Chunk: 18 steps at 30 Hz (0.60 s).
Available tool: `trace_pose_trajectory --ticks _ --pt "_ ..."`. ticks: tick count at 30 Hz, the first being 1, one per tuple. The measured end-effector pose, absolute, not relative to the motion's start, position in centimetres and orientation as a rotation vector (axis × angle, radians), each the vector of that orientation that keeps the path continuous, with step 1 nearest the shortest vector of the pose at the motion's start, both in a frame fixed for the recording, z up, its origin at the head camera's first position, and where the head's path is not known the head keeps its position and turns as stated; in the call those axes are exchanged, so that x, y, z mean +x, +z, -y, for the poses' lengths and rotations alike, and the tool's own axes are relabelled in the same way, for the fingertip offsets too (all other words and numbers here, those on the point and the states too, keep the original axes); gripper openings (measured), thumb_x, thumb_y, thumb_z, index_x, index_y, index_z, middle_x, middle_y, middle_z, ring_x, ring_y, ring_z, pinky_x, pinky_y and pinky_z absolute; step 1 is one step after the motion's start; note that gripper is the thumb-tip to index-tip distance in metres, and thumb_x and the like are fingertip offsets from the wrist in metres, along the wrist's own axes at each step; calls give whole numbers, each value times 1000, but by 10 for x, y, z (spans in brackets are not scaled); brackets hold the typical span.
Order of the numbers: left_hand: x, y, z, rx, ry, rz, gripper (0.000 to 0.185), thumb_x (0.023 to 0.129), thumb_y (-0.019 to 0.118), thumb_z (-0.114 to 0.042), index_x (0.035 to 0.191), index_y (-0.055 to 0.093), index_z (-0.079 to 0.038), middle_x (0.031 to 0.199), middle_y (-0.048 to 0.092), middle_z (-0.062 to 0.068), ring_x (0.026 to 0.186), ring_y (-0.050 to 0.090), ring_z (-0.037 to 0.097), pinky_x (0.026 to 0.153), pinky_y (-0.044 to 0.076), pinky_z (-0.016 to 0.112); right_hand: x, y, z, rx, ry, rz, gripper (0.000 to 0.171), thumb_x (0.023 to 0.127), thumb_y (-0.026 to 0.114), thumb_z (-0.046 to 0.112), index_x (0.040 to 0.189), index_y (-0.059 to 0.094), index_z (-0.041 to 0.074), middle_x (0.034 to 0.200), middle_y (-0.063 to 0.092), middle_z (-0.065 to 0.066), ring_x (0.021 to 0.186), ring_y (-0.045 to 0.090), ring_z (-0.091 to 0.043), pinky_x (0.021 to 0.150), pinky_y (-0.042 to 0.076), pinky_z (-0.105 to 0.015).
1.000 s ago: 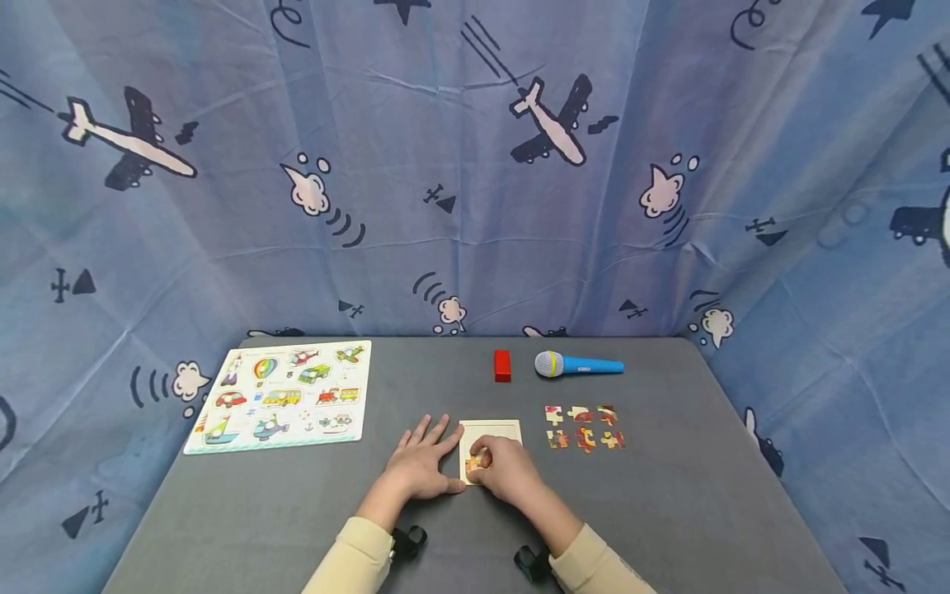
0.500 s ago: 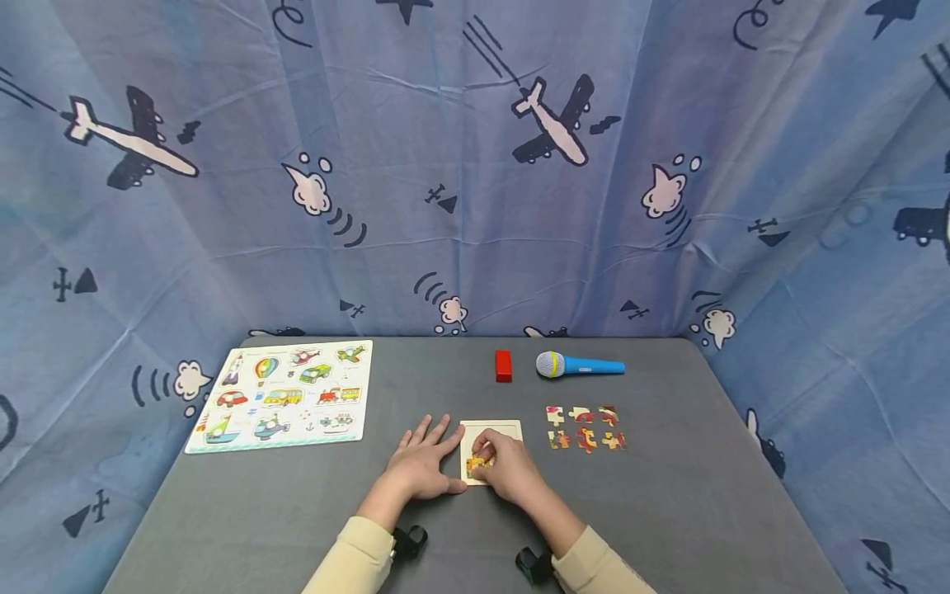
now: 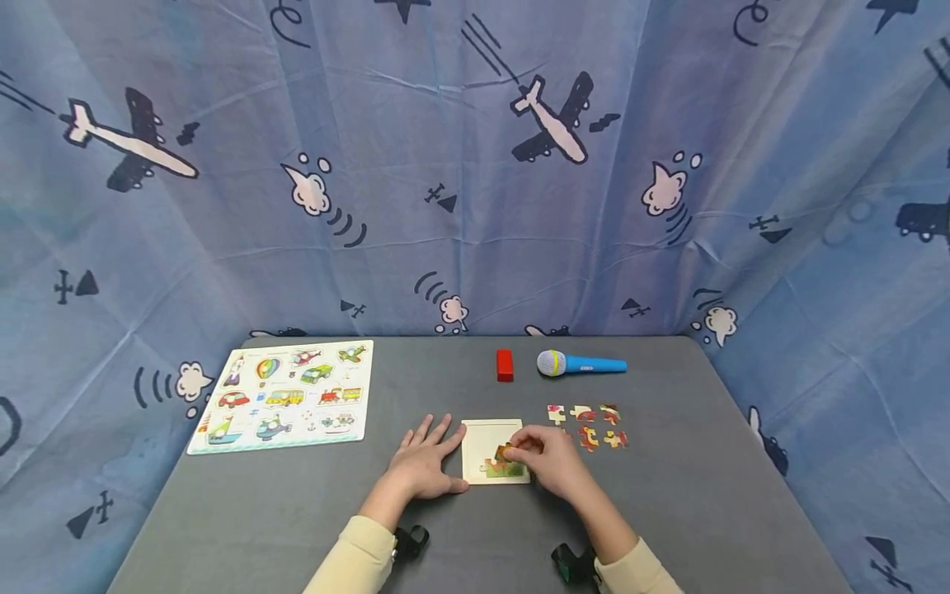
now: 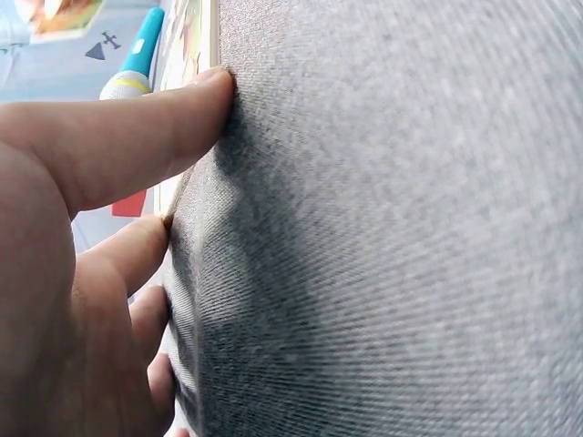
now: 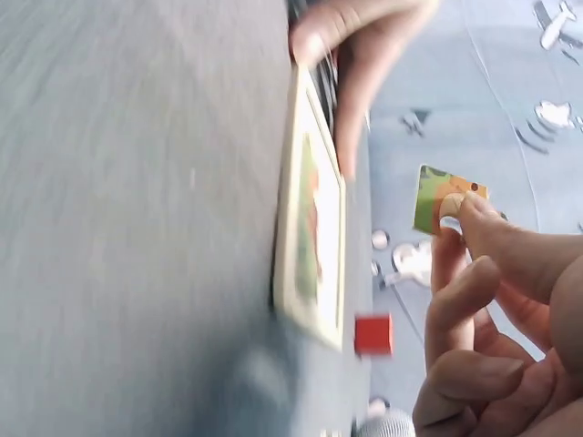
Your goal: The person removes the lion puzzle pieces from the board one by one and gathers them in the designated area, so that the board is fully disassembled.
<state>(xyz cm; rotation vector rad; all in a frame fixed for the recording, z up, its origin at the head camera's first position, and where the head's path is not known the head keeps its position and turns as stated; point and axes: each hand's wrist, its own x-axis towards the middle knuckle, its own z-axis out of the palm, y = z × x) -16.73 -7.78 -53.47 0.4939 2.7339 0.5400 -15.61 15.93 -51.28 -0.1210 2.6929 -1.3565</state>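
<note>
Since the earlier frames, the right hand (image 3: 547, 459) has been shifted from the near-left corner of the small cream-framed square puzzle tray (image 3: 493, 431) to its right side, and a green-and-orange picture area is now being shown along the tray's near edge. A small green-and-orange cardboard jigsaw piece (image 5: 444, 198) is being pinched between the thumb and fingertips of that hand; in the right wrist view it is being held just above and apart from the tray, over its right half.

The tray is lying directly left of the right hand, flat on the grey fabric-covered table (image 3: 297, 511), and the pinched piece is being carried at the hand's left-pointing fingertips. The right hand is the nearer one to the open part of the tray. Its wrist is being angled in from the near right, with the remaining fingers curled loosely.

The left hand (image 3: 425, 460) is being pressed flat on the table with fingers straight and spread, its thumb side touching the tray's left edge, so the tray is being steadied.

Loose jigsaw pieces (image 3: 586, 425) are lying in rows just right of the right hand.
</note>
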Motion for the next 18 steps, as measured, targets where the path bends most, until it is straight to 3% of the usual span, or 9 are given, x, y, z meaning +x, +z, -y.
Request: trace_pose_trajectory --ticks 6,11,18 --pt "-167 -535 78 496 543 -2735 88 75 71 -53 150 31 -27 159 20 2 148 8 32 116 12 57 -152 -509 -193 26 -1394 -2713 11 81 75 20 88 68 15 75 64 -4 60 54 -14 52 45 -25" --pt "-167 -536 78 496 547 -2731 88 76 71 -54 150 31 -27 159 19 2 148 7 32 116 12 56 -149 -514 -219 113 -1348 -2760 22 79 77 25 95 69 12 76 68 2 62 56 -10 54 45 -24" --pt "-167 -534 79 495 544 -2724 87 77 70 -54 150 31 -27 159 19 2 148 6 32 116 12 56 -148 -530 -239 149 -1193 -2805 11 78 77 25 83 73 16 69 67 5 60 55 -9 55 43 -24"
